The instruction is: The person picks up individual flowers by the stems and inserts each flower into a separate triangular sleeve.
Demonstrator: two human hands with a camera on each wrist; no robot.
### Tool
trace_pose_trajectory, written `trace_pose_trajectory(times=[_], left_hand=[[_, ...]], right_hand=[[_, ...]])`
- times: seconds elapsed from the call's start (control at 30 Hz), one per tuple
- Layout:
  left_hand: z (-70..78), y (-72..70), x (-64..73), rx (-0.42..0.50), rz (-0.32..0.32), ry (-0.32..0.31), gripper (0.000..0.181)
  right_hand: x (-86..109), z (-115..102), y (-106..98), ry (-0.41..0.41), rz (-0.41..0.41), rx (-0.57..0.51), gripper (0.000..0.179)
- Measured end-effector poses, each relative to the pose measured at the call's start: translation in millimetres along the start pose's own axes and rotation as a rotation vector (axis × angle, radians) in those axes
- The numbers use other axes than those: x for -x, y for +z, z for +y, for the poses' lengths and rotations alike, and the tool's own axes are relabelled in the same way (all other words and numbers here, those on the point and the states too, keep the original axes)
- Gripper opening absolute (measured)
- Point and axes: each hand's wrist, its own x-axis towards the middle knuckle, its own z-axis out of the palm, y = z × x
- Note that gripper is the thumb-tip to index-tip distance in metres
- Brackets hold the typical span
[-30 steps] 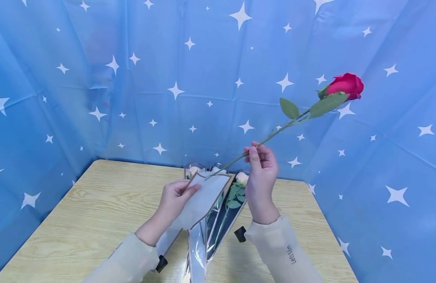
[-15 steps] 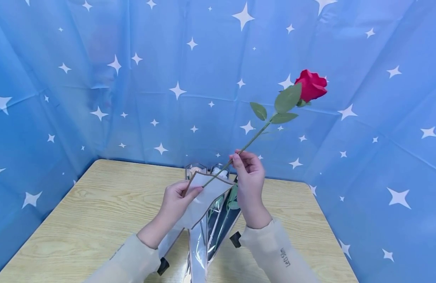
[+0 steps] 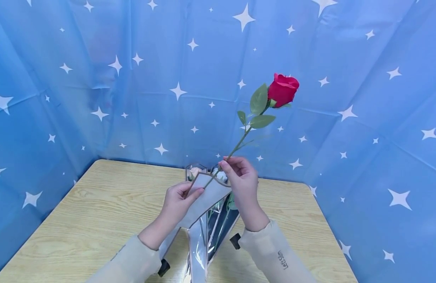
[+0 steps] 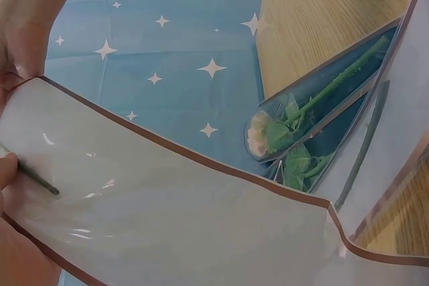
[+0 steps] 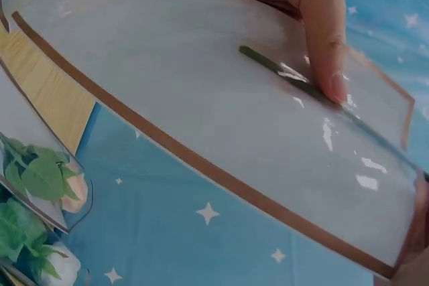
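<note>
My left hand pinches the upper edge of a flat white flower sleeve with brown borders, thumb in front. My right hand pinches the stem of a red rose, whose bloom and green leaves lean up to the right above the sleeve. The lower stem lies inside the sleeve, behind its clear front, in the right wrist view. There the left thumb presses over it from outside. The stem's cut end also shows through the film in the left wrist view.
Several wrapped roses lie fanned out on the wooden table, partly under the held sleeve. Among them are a pale pink rose and a white one. A blue star-patterned curtain stands behind and at both sides.
The right hand has moved left and down, bringing the rose with it. The stem has become steeper and its lower end now reaches deeper into the sleeve. The left hand has barely moved.
</note>
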Motion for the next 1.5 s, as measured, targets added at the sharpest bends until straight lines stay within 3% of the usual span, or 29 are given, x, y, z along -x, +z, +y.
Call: trace_pose_trajectory(times=[0.1,0.27,0.4,0.6,0.87,1.13,1.27,1.43,1.5], left_hand=[[-1.8,0.3,0.5,0.002,-0.004,0.009,0.01],[1.9,-1.1,-0.1,0.034,-0.029,-0.094,0.013],[3.2,-1.2,-1.0,0.043,-0.029,-0.14,0.015],[3.5,-0.7,-1.4,0.033,-0.004,-0.127,0.013],[5.6,0.1,-0.1,0.042,-0.016,-0.08,0.012],[9.6,0.8,1.6,0.029,-0.031,-0.141,0.012],[21.7,-0.6,2.5,0.014,-0.033,-0.138,0.014],[43.4,-3.6,4.1,0.028,-0.04,-0.117,0.014],[44.9,-3.3,4.5,0.031,-0.038,-0.111,0.012]], right_hand=[[-0.9,-0.2,-2.0,0.0,-0.038,0.036,0.021],[-1.6,-4.9,-5.7,0.003,-0.114,0.066,0.024],[-2.9,-7.6,-7.4,0.005,-0.12,0.069,0.025],[-2.6,-7.4,-7.0,0.009,-0.072,0.067,0.02],[1.0,-4.1,-4.4,0.031,-0.115,0.131,0.019],[0.4,-7.3,-8.0,0.042,-0.106,0.075,0.022],[0.2,-6.8,-9.8,0.027,-0.072,0.067,0.02],[1.8,-6.5,-8.9,0.011,-0.089,0.117,0.019],[2.2,-6.2,-8.1,0.013,-0.1,0.133,0.018]])
